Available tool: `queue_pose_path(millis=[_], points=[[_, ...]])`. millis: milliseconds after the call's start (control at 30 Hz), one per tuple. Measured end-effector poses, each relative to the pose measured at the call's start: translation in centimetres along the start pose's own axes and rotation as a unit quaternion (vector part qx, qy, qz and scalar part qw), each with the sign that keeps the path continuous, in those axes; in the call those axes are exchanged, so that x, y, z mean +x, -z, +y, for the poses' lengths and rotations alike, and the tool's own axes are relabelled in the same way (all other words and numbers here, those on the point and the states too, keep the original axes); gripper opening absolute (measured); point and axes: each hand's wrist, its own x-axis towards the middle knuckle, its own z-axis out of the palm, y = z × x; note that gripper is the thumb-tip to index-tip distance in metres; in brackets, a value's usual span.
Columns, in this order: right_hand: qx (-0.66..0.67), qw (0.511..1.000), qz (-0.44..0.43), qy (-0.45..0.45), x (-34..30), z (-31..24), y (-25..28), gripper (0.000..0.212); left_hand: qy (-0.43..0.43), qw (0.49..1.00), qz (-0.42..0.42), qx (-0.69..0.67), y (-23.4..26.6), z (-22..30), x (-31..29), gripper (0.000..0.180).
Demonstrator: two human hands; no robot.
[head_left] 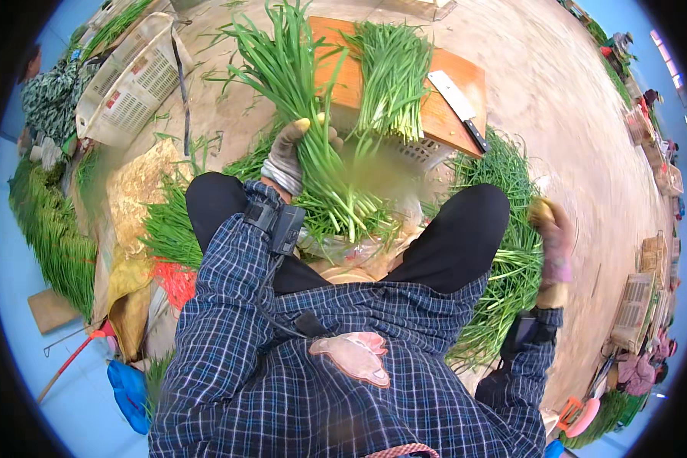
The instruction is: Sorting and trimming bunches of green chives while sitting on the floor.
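My left hand [285,159], in a grey work glove with yellow fingertips, is closed around a bunch of garlic chives [324,164]. Its leaves fan out up and left, and its pale stem ends hang down between my knees. To the right, my right hand [555,240] is raised beside a large heap of loose chives [511,267]. Motion smears its fingers, so I cannot make out their pose. Ahead, another bundle of chives [393,80] lies across a wooden board [460,76]. A knife [458,107] with a black handle rests on the board's right side.
The board sits on a white plastic crate [426,155]. At the far left stands a large pale basket [130,84], with a person in a patterned top [52,95] nearby. Chives [172,225] also lie by my left knee. More crates [633,305] and people line the right side.
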Motion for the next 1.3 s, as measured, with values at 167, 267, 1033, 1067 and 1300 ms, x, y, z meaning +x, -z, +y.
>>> queue_pose_path(millis=[167,267,1033,1067,1300], points=[[-0.091,0.952,-0.289,-0.026,-1.1,-10.3,-17.7,0.037,0.011,1.000,-0.022,0.002,-0.6,-0.1,0.3,0.040],[0.013,0.932,-0.351,-0.094,0.0,-8.0,-23.5,0.036,-0.001,0.998,0.054,0.027,-1.2,-0.7,0.3,0.038],[0.189,0.966,-0.177,-0.024,0.5,-5.4,-24.7,0.010,-0.066,0.997,0.024,-0.030,-0.4,2.1,0.1,0.029],[0.259,0.951,-0.155,-0.067,0.5,-4.5,-24.2,0.009,-0.097,0.993,0.060,-0.008,0.1,2.9,0.4,0.027],[0.457,0.883,-0.061,-0.081,2.0,-0.6,-23.0,0.011,-0.227,0.947,0.224,0.032,-0.6,6.5,0.6,0.018]])
